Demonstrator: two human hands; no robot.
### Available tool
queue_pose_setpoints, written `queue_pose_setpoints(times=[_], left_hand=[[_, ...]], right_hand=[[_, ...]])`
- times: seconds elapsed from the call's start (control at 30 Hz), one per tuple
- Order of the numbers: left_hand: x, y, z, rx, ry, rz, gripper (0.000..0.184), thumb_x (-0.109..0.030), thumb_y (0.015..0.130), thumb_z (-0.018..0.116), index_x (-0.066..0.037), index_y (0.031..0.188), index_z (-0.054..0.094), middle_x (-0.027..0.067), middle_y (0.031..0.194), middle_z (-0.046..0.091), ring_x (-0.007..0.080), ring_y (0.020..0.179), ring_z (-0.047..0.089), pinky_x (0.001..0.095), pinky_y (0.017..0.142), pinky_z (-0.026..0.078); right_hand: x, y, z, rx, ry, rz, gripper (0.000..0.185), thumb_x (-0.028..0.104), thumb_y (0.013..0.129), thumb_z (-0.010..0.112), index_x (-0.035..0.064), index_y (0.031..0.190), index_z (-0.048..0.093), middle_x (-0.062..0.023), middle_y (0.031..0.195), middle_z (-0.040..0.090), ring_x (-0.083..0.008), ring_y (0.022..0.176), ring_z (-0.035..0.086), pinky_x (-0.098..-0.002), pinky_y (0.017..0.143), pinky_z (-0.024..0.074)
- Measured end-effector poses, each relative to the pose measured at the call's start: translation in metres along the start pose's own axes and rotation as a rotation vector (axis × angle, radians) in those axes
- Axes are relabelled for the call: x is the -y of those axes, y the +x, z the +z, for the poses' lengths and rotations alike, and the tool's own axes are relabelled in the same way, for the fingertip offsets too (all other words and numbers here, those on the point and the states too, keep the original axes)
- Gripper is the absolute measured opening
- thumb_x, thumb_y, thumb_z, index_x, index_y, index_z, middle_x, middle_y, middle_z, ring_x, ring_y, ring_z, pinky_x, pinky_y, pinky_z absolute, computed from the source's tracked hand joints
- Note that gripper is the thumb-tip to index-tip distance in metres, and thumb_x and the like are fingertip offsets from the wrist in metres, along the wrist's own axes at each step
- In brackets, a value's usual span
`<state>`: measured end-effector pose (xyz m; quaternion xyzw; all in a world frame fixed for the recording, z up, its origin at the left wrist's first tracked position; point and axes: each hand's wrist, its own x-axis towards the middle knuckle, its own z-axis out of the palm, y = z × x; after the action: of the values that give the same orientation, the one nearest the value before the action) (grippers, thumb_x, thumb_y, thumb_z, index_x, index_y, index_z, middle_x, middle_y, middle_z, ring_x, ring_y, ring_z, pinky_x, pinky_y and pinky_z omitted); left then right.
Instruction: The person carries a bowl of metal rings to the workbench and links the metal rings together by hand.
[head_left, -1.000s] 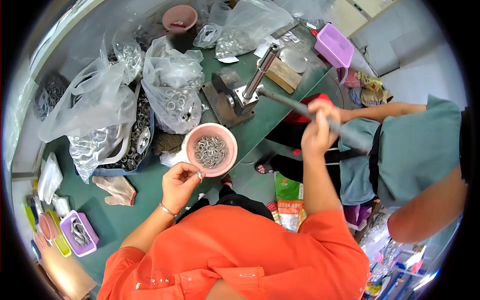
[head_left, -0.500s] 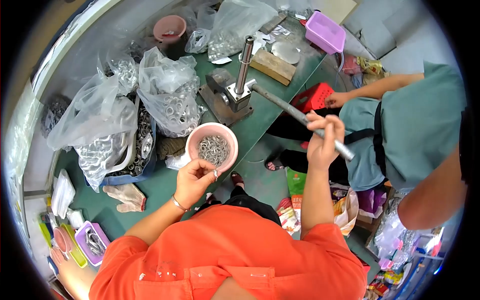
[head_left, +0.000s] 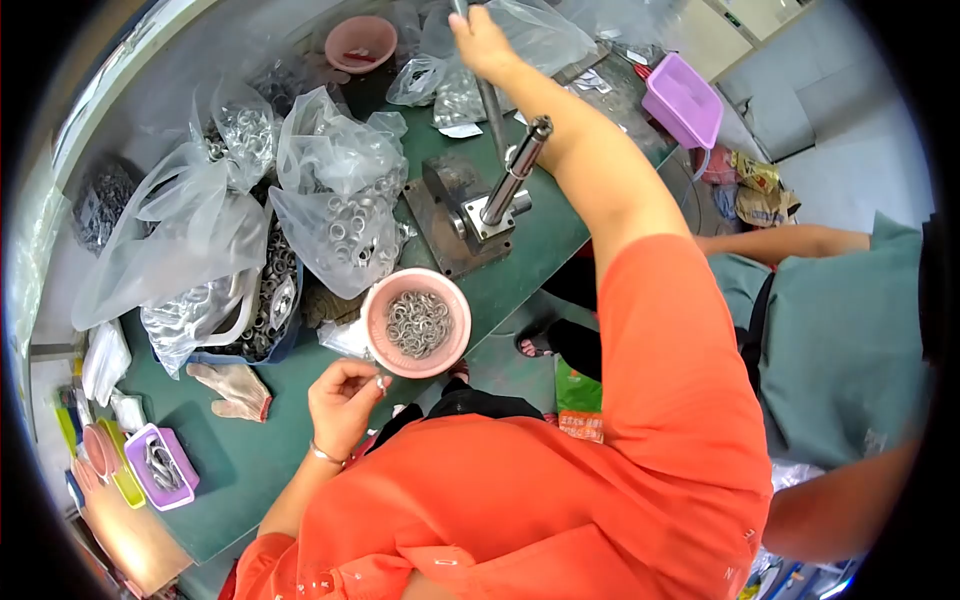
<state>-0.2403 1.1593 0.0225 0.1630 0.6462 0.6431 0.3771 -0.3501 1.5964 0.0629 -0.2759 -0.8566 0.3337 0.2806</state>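
Observation:
Between thumb and fingertips, my left hand (head_left: 343, 403) pinches a small metal ring (head_left: 382, 382), just below a pink bowl (head_left: 376, 345) that holds many metal rings. My right hand (head_left: 482, 42) is wrapped round the upper end of a long grey lever bar (head_left: 490, 108), far forward over the bench. The bar runs back down to a small hand press (head_left: 484, 217) with an upright shiny shaft, which stands on the green bench (head_left: 520, 275) behind the bowl.
Plastic bags of rings (head_left: 345, 215) and a filled blue crate (head_left: 283, 345) stand at the left, near a work glove (head_left: 235, 390). A purple basket (head_left: 683, 100) sits at the back right. A co-worker in green (head_left: 835, 330) is at the right.
My right hand has swung the lever bar from the right side up to the far side of the press. My left hand has moved slightly left and down from the bowl, still pinching a ring.

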Motion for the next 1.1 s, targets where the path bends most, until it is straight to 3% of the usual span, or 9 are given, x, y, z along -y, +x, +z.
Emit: queue_pose_setpoints(times=[0.3, 0.43, 0.57, 0.63, 0.7, 0.73, 0.83, 0.9, 1.1], left_hand=[[0.010, -0.005, -0.002, -0.138, -0.050, -0.007, 0.012, 0.011, 0.072, 0.060, 0.004, 0.079, 0.054, 0.0076, 0.076, 0.057, 0.0098, 0.062, 0.055, 0.0197, 0.057, 0.045], [0.001, -0.002, 0.004, -0.093, -0.029, -0.003, 0.012, 0.011, 0.072, 0.060, 0.004, 0.080, 0.054, 0.0073, 0.076, 0.057, 0.0097, 0.063, 0.055, 0.0198, 0.059, 0.046], [0.001, 0.006, 0.007, -0.010, -0.027, -0.015, 0.012, 0.011, 0.071, 0.059, 0.004, 0.079, 0.054, 0.0069, 0.079, 0.056, 0.0101, 0.066, 0.055, 0.0204, 0.059, 0.046], [0.003, 0.014, 0.009, 0.042, 0.015, 0.025, 0.012, 0.011, 0.072, 0.059, 0.003, 0.080, 0.055, 0.0058, 0.080, 0.055, 0.0100, 0.067, 0.055, 0.0204, 0.060, 0.046], [0.001, 0.021, 0.012, 0.157, 0.008, 0.095, 0.011, 0.010, 0.072, 0.059, 0.002, 0.079, 0.056, 0.0046, 0.081, 0.054, 0.0090, 0.068, 0.055, 0.0196, 0.061, 0.046], [0.000, 0.025, 0.013, 0.174, 0.011, 0.068, 0.011, 0.008, 0.072, 0.061, 0.000, 0.078, 0.056, 0.0041, 0.080, 0.054, 0.0076, 0.070, 0.054, 0.0181, 0.060, 0.043], [-0.015, 0.049, 0.024, 0.122, 0.174, 0.248, 0.012, 0.004, 0.069, 0.064, -0.001, 0.076, 0.056, 0.0042, 0.078, 0.054, 0.0096, 0.074, 0.053, 0.0206, 0.062, 0.042], [-0.038, 0.076, 0.035, 0.194, 0.343, 0.570, 0.013, -0.001, 0.067, 0.066, -0.002, 0.074, 0.055, 0.0057, 0.081, 0.055, 0.0136, 0.079, 0.053, 0.0244, 0.067, 0.042], [-0.083, 0.137, 0.103, 0.240, 0.100, 0.842, 0.014, 0.005, 0.070, 0.062, -0.001, 0.075, 0.051, 0.0138, 0.111, 0.052, 0.0197, 0.102, 0.049, 0.0288, 0.085, 0.039]], right_hand=[[-0.043, 0.013, 0.039, 0.221, -0.133, 0.004, 0.038, 0.028, 0.087, 0.044, -0.0078, 0.098, 0.039, -0.0297, 0.096, 0.054, -0.0409, 0.094, 0.052, -0.0435, 0.080, 0.0405], [-0.021, 0.011, 0.000, 0.264, 0.376, 0.099, 0.026, 0.024, 0.084, 0.051, -0.0015, 0.088, 0.049, -0.0129, 0.082, 0.060, -0.0206, 0.078, 0.057, -0.0329, 0.068, 0.0439], [0.047, -0.098, -0.103, -0.020, 0.443, -0.325, 0.016, 0.016, 0.081, 0.055, 0.0015, 0.084, 0.051, -0.0035, 0.075, 0.056, -0.0111, 0.071, 0.051, -0.0257, 0.063, 0.0407], [0.051, -0.173, -0.117, -0.202, 0.655, -0.330, 0.010, 0.010, 0.079, 0.054, 0.0024, 0.083, 0.050, -0.0034, 0.079, 0.054, -0.0105, 0.071, 0.049, -0.0264, 0.066, 0.0406], [0.038, -0.239, -0.118, -0.355, 0.653, -0.538, 0.008, 0.003, 0.070, 0.050, 0.0041, 0.073, 0.043, -0.0140, 0.081, 0.053, -0.0195, 0.074, 0.050, -0.0323, 0.069, 0.0411], [0.023, -0.280, -0.110, -0.437, 0.686, -0.408, 0.012, 0.004, 0.066, 0.050, 0.0050, 0.069, 0.039, -0.0186, 0.082, 0.053, -0.0226, 0.079, 0.050, -0.0363, 0.073, 0.0399], [-0.012, -0.384, -0.080, -0.573, 0.744, 0.101, 0.014, 0.009, 0.071, 0.050, 0.0020, 0.083, 0.048, -0.0211, 0.103, 0.052, -0.0256, 0.099, 0.048, -0.0379, 0.084, 0.0380], [-0.003, -0.412, -0.072, -0.706, 0.962, 0.363, 0.041, 0.021, 0.075, 0.052, 0.0013, 0.111, 0.046, -0.0158, 0.117, 0.046, -0.0245, 0.105, 0.045, -0.0363, 0.087, 0.0350], [0.022, -0.408, -0.095, -0.736, 0.818, 0.160, 0.049, 0.014, 0.081, 0.045, 0.0002, 0.125, 0.029, -0.0184, 0.117, 0.042, -0.0226, 0.102, 0.045, -0.0360, 0.090, 0.0363]])
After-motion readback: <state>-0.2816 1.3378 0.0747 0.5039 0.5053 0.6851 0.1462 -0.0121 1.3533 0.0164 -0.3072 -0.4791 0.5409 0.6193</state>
